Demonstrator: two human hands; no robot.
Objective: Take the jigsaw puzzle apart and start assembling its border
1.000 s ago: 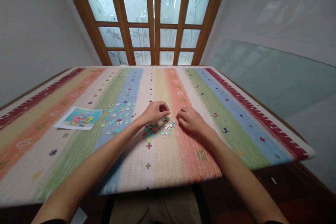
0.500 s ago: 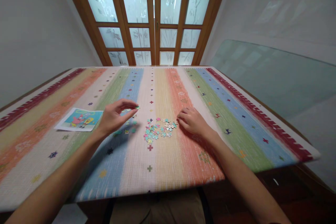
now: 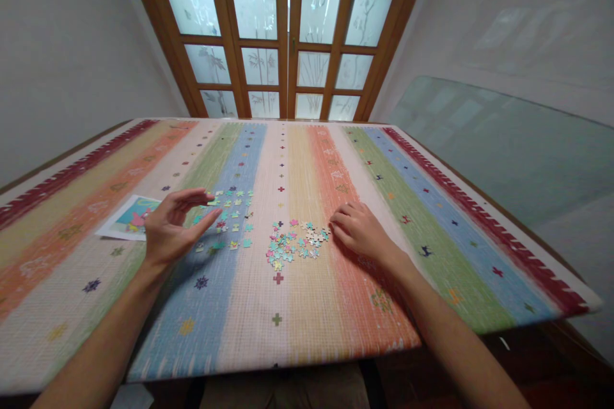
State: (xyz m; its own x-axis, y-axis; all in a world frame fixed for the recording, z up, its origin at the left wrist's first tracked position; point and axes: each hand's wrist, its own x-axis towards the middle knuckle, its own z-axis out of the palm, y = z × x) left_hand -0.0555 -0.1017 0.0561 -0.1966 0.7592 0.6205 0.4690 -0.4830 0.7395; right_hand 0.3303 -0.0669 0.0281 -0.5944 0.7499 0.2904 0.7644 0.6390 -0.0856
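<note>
Partial layout: spaced puzzle pieces [image 3: 235,228] in rows on counter [image 3: 259,313], loose pile [image 3: 278,247] left to sort; left hand's [image 3: 167,227] grip parted, visibly bare, right hand's [image 3: 359,228] curled beside pile, contents indeterminable.

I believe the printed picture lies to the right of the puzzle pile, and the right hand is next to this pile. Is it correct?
Not quite: the head view shows the printed picture to the left of the puzzle pile. The right hand is next to this pile.

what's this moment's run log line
left hand: open, by spread pieces | right hand: curled beside puzzle pile | picture sheet: partly hidden
</note>
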